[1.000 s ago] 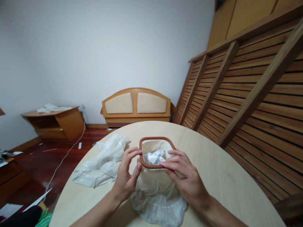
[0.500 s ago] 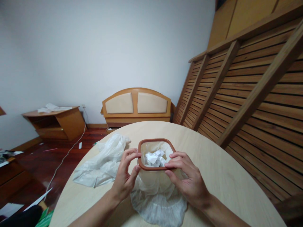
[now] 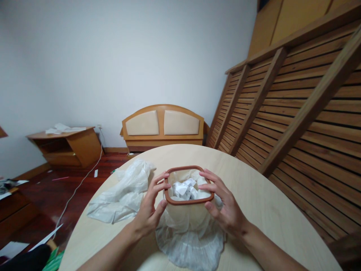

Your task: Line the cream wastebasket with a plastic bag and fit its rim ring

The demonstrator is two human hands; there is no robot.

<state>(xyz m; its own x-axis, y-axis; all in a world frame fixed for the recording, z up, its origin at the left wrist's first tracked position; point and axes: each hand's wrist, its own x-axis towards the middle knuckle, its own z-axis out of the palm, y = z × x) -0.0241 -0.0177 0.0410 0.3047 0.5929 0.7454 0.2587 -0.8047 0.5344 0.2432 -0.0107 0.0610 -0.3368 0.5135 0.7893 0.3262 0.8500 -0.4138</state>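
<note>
Pale round wooden table (image 3: 267, 210) fills the space in front of you. Just below your grip, a thin translucent white plastic liner (image 3: 191, 244) spills out in a skirt on the tabletop. Your left hand (image 3: 149, 210) and right hand (image 3: 225, 210) are each closed on an opposite side of the rounded-square brown plastic ring (image 3: 188, 202), thumbs on its near edge and fingers over the sides. The ring sits level on the mouth of the small beige plastic bin (image 3: 183, 218), which stands upright between your palms. Crumpled white paper (image 3: 184, 188) lies inside the ring.

By the look of it, you are seating the ring over the liner. A next move calls for even pressure on both sides.

Left of the grip lies a loose crumpled white plastic bag (image 3: 121, 195). Well beyond the grip stands a padded wooden headboard (image 3: 163, 126).
</note>
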